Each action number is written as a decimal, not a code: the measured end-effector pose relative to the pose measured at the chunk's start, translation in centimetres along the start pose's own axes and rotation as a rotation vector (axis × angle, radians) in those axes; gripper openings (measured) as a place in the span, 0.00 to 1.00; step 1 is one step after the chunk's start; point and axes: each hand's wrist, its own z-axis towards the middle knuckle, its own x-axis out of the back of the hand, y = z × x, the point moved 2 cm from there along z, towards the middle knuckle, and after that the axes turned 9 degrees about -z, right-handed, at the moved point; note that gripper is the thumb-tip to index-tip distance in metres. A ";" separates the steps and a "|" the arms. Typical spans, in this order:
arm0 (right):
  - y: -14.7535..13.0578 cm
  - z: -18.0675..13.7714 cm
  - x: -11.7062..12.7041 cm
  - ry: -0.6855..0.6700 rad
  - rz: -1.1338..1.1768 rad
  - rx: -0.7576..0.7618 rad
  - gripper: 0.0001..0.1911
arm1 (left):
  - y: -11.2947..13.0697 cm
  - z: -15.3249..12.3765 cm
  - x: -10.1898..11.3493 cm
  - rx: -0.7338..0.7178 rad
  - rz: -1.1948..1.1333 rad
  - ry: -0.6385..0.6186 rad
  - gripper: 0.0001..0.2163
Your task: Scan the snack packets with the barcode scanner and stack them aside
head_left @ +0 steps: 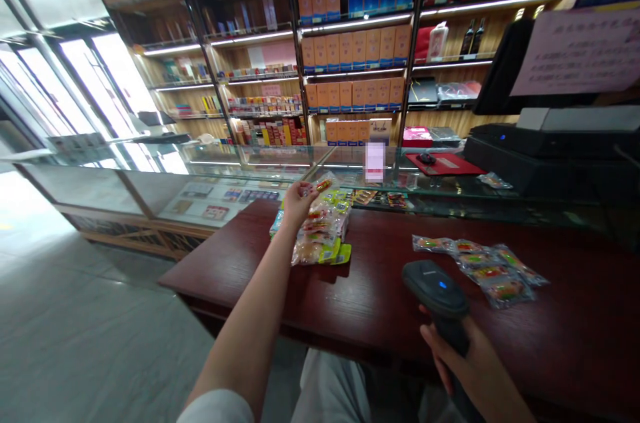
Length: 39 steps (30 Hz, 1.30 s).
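My left hand point(299, 203) reaches out over a pile of clear plastic snack packets point(320, 230) on the dark red table. Its fingers are pinched on one small snack packet point(325, 184) at the back of the pile. Several packets in the pile have yellow-green ends. In my right hand point(463, 356) is a black barcode scanner point(435, 286) with a blue light on top, held by its handle. Just beyond the scanner, to the right, several loose snack packets point(495, 270) lie flat in a cluster.
A glass display counter point(240, 166) runs behind the dark red table point(225, 256). On it sit a red mat point(445, 164) with a computer mouse point(426, 158), and a black cash-register machine point(540, 150) at right. Shelves of boxed goods point(357, 50) line the wall.
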 end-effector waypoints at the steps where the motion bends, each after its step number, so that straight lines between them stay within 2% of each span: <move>1: 0.0 0.1 -0.1 -0.004 -0.011 0.002 0.24 | -0.3 0.7 0.7 -0.013 0.038 -0.031 0.14; 5: 0.1 0.7 -0.4 0.003 -0.029 0.004 0.28 | -1.8 2.2 1.9 -0.027 0.129 -0.120 0.13; 9: 0.5 1.3 -0.3 -0.061 -0.043 -0.028 0.30 | -3.4 2.8 2.3 -0.029 0.229 -0.171 0.13; 14: 0.3 1.4 -0.4 -0.007 -0.026 -0.027 0.25 | -4.7 2.9 2.6 -0.021 0.445 -0.223 0.13; 17: 0.1 1.4 -0.7 0.053 -0.008 -0.017 0.24 | -4.9 2.8 2.7 -0.057 0.540 -0.211 0.13; 23: 0.1 1.5 -0.7 0.001 -0.055 -0.013 0.28 | -4.5 2.4 2.7 -0.127 0.566 -0.250 0.14; 27: 0.2 1.5 -0.5 0.004 -0.064 -0.010 0.27 | -3.3 1.8 2.4 -0.181 0.568 -0.237 0.15; 30: 0.2 1.4 -0.5 0.002 -0.048 -0.012 0.26 | -1.8 1.0 1.4 -0.254 0.590 -0.248 0.15; 33: 0.1 1.2 -0.5 0.011 -0.007 -0.015 0.27 | -0.1 -0.3 -0.5 -0.331 0.599 -0.231 0.13; 36: 0.2 1.1 -0.3 0.041 0.070 -0.036 0.27 | 1.4 -2.5 -3.5 -0.401 0.557 -0.207 0.12; 39: 0.5 0.9 0.2 0.059 0.140 -0.047 0.27 | 2.2 -5.4 -7.2 -0.429 0.467 -0.263 0.12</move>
